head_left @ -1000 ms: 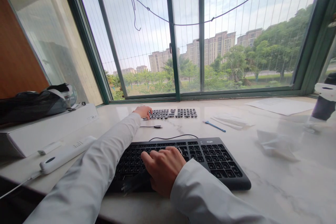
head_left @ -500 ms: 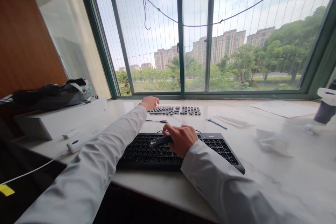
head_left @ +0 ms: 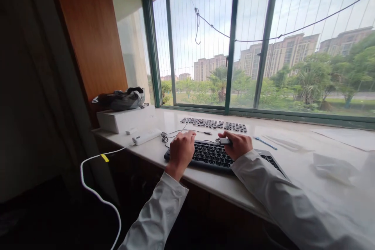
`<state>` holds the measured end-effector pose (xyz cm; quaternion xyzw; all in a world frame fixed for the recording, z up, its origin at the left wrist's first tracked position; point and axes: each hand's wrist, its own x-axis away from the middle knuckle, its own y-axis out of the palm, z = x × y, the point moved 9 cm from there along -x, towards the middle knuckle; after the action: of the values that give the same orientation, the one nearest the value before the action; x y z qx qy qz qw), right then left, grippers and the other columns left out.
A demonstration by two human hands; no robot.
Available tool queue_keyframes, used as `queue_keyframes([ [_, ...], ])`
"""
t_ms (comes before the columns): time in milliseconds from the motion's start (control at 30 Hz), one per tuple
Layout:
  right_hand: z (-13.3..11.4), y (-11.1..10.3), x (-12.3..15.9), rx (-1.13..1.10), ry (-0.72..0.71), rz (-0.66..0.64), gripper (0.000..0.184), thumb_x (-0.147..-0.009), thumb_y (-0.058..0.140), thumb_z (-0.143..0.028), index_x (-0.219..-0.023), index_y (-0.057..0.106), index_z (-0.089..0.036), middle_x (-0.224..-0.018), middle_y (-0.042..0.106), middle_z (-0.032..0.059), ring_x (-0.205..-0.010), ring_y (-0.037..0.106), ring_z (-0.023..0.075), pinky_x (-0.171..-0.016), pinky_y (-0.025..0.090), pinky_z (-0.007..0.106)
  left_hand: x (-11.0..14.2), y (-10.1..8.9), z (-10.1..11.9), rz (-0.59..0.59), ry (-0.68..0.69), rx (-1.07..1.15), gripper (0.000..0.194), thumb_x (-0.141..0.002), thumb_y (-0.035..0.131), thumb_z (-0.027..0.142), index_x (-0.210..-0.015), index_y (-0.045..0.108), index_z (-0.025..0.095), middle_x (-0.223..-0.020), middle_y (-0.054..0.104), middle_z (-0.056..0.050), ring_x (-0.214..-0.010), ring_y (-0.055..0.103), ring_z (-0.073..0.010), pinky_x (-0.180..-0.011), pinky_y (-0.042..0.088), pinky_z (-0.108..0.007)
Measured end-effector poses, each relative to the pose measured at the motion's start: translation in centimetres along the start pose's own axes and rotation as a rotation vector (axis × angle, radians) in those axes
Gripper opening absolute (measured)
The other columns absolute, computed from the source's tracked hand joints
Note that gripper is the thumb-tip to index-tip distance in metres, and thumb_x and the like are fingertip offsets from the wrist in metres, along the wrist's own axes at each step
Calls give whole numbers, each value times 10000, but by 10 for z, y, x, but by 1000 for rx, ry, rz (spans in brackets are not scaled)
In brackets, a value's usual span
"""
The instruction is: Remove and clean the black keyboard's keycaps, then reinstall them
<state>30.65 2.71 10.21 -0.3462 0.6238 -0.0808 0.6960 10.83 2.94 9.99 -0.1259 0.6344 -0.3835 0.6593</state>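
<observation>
A black keyboard (head_left: 209, 154) with its key sockets bared lies near the counter's front edge. My left hand (head_left: 182, 149) is curled over its left end, thumb up; whatever the fingers may hold is hidden. Above the middle of the keyboard, my right hand (head_left: 240, 144) grips a dark handheld tool (head_left: 224, 141) whose squarish, pale metallic tip points left. Loose black keycaps (head_left: 202, 122) stand in rows behind the keyboard, in two groups. Between them and the keyboard lies a thin black cable (head_left: 165, 137) with a plug at its end.
A blue slim tool (head_left: 266, 143) and clear plastic bags (head_left: 334, 168) lie to the right, with a white sheet (head_left: 345, 137) further back. At the left are a white power strip (head_left: 146, 136) and a white box (head_left: 117, 120) with a dark bag (head_left: 120, 99) on top. Windows close off the back.
My left hand has come back from the keycap rows to the keyboard's left end. The right hand still holds the dark tool. The view has turned left.
</observation>
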Motion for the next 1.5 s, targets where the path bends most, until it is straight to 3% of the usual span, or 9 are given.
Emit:
queue_keyframes([
  [133,0,-4,3,27,15,69,199,-696,538,-252,-823,691,-242,-719,730,16,-634,655,189,-545,337,257,29,-9,-41,53,27,83,255,-956,384,282,-989,635,251,-942,684,-33,-909,580,-215,-825,432,-335],
  [267,7,0,5,39,61,62,281,-663,549,-235,-897,705,-248,-778,742,24,-664,665,206,-562,364,262,37,0,-80,59,14,230,237,-932,416,210,-972,650,227,-948,691,-22,-923,583,-191,-867,443,-319],
  [367,20,3,5,13,138,47,287,-670,549,-261,-907,710,-247,-753,735,37,-648,656,224,-575,374,279,41,9,-93,34,-6,304,290,-928,390,163,-960,669,232,-982,691,-15,-955,579,-179,-883,448,-308],
  [500,27,1,1,-277,265,100,272,-755,541,-424,-634,636,-200,-584,653,56,-583,608,209,-599,393,297,43,13,-92,-42,-5,316,349,-956,349,202,-1003,685,281,-1061,678,-1,-1006,557,-182,-918,438,-320],
  [633,-4,8,-15,-557,343,126,443,-844,456,-528,-543,477,-204,-478,507,6,-462,479,127,-508,367,266,43,11,-88,-91,2,334,362,-981,318,275,-1075,666,310,-1106,667,2,-1035,544,-178,-952,424,-324],
  [767,-45,69,-20,-1472,755,28,419,-716,664,-472,-558,369,-220,-405,261,-95,-359,190,52,-366,194,226,43,12,-84,-146,12,349,339,-979,345,324,-1129,650,314,-1118,666,-2,-1046,543,-180,-968,413,-328],
  [1033,-98,128,-23,-1611,857,-23,421,-721,641,-428,-572,301,-229,-412,199,-115,-367,140,40,-350,157,213,44,15,-80,-236,102,406,269,-928,466,427,-1012,707,343,-1085,665,33,-1021,535,-165,-937,414,-301],
  [1200,-112,135,-22,-1632,865,-74,427,-694,686,-400,-586,310,-228,-425,235,-112,-374,167,44,-354,173,223,45,16,-81,-289,73,411,281,-892,505,494,-1014,705,338,-1105,661,32,-1054,520,-178,-933,408,-306],
  [1500,-106,138,-17,-1681,958,-79,398,-741,639,-431,-609,322,-231,-435,216,-111,-381,161,57,-372,194,232,46,14,-80,-313,69,403,347,-836,534,588,-1025,704,352,-1118,649,14,-1099,506,-206,-889,432,-324],
])
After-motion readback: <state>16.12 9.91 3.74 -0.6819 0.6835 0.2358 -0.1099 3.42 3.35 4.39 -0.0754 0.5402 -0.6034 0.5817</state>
